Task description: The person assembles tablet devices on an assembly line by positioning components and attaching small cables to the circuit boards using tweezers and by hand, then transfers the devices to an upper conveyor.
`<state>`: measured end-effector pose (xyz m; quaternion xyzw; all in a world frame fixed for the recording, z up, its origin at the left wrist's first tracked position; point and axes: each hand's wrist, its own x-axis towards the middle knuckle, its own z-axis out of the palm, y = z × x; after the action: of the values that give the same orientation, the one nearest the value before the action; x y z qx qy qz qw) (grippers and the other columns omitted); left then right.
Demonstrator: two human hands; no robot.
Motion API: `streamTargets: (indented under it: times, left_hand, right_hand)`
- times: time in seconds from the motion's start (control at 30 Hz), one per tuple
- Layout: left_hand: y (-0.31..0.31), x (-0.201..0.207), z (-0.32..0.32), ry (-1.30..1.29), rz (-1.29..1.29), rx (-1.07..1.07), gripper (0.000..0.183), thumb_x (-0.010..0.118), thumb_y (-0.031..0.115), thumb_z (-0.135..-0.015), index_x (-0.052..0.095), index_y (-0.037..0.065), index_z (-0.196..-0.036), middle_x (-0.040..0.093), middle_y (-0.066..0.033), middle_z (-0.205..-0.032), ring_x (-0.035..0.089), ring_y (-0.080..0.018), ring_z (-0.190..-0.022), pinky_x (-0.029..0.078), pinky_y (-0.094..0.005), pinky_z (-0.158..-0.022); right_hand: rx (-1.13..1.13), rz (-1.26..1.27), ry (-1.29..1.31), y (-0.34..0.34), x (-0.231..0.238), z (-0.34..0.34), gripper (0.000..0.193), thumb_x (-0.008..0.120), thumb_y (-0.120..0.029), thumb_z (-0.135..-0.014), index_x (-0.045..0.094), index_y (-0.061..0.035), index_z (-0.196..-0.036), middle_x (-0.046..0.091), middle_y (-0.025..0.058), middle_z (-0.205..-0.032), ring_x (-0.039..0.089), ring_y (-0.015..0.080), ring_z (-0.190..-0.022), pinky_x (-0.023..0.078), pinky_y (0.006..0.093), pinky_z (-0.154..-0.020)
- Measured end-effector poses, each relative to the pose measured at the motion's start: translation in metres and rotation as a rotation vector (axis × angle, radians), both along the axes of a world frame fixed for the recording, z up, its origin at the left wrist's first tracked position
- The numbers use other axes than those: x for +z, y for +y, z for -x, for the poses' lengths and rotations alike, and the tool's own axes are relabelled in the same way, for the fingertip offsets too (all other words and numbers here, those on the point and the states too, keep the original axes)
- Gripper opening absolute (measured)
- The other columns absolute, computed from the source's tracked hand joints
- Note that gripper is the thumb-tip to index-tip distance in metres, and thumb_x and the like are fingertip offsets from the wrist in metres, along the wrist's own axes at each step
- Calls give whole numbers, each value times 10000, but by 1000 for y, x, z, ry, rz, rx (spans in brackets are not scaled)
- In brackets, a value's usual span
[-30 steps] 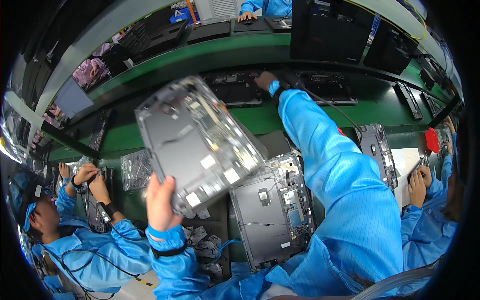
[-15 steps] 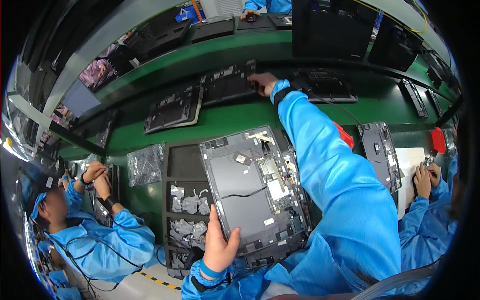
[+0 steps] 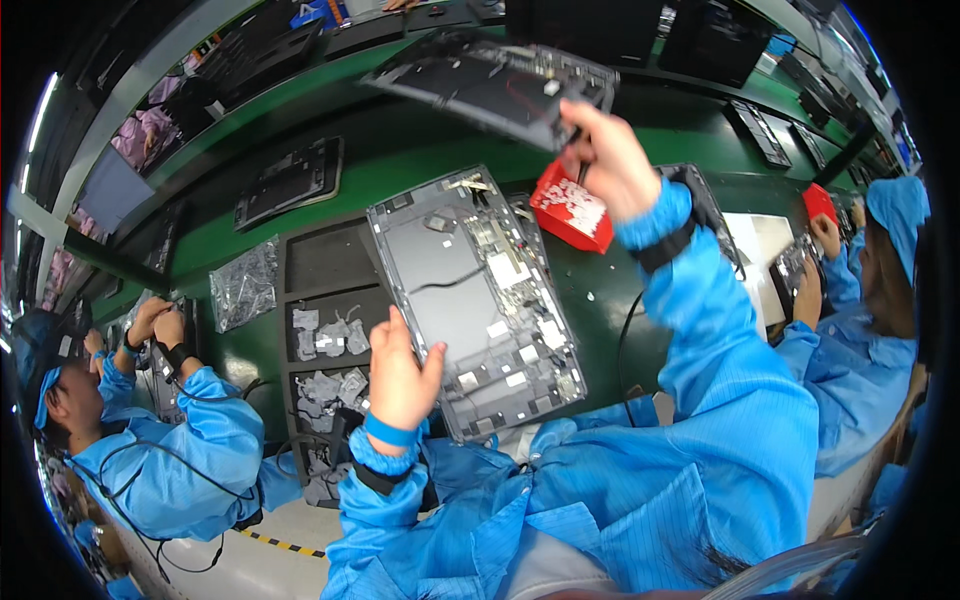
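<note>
A grey laptop base [image 3: 455, 290], its circuit board and a loose black cable exposed, lies in front of me at a tilt. My left hand [image 3: 402, 370] grips its lower left edge, thumb on top and fingers along the side. Up and to the right, my right hand [image 3: 610, 165] is closed on the near right corner of a dark laptop base [image 3: 490, 90], held in the air and somewhat blurred. Just under that hand sits a red box [image 3: 572, 210] of small white pieces. Part of another board shows behind the grey base's right side.
Left of the grey base, a dark compartment tray [image 3: 330, 262] holds silvery scraps [image 3: 330, 333]. Beyond are a clear plastic bag [image 3: 245, 285] and another laptop base [image 3: 290, 185] on the green bench [image 3: 625, 300]. Co-workers in blue sit at left [image 3: 170, 450] and right [image 3: 850, 370].
My right hand has lifted the dark laptop base off the far bench and brought it rightward. My left hand stays on the grey base. The view has shifted, and the red box shows more fully.
</note>
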<state>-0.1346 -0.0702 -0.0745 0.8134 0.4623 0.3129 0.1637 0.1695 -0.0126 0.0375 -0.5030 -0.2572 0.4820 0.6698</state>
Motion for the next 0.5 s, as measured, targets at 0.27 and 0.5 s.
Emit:
streamTargets:
  times: [0.27,0.5]
  left_hand:
    - [8,4,-6,65,21,-21,525,655,136,-725,487,-81,-1173,520,-125,-790,515,-210,-685,426,-303,-610]
    - [23,29,19,-165,-78,86,166,559,32,-792,628,8,-941,553,-107,-845,541,-212,-763,442,-295,-660]
  right_hand:
    - [-57,42,283,-166,-67,115,260,614,-153,-807,485,-60,-1014,571,31,-778,512,110,-540,393,214,-459]
    - [346,266,562,-197,-68,128,205,474,-172,-911,482,-16,-1044,481,39,-633,414,86,-509,487,392,-787]
